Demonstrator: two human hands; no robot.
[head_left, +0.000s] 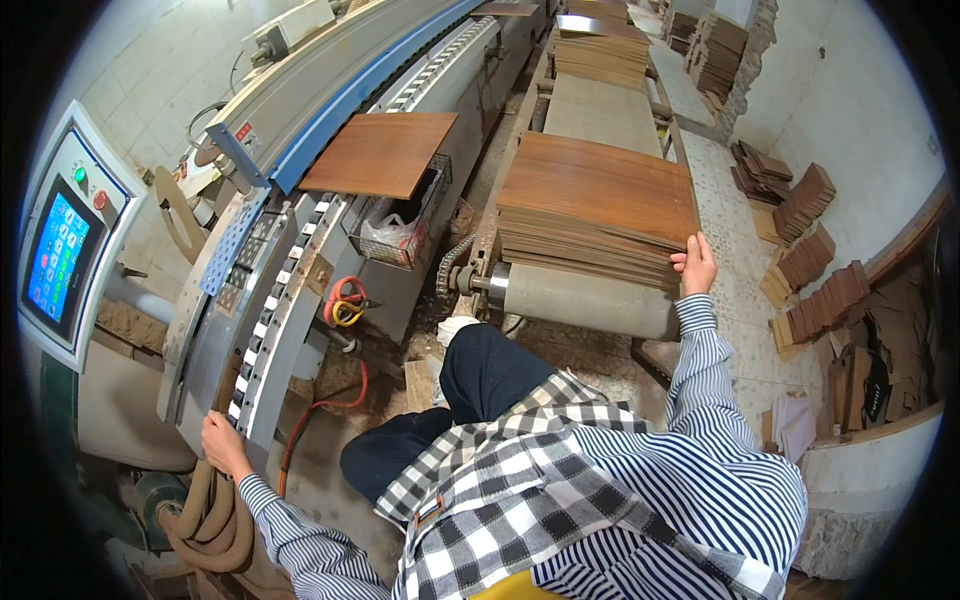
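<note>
My right hand (694,265) is at the near right corner of a stack of brown wooden panels (595,185) on a roller conveyor, its fingers pinched on the edge of the upper boards. At the lower left, my left hand (225,442) is curled at the near end of the machine's side rail (275,330); what its fingers grip is hidden. A single brown panel (378,152) lies flat on the machine's track, under the blue guide beam (325,115).
A control screen (55,260) stands at left, above coiled hoses (205,510). A wire basket (390,240) hangs from the machine. Orange air hose (345,400) runs below. More board stacks (600,45) sit farther along the conveyor and along the right wall (805,195). The roller (585,300) crosses before my legs.
</note>
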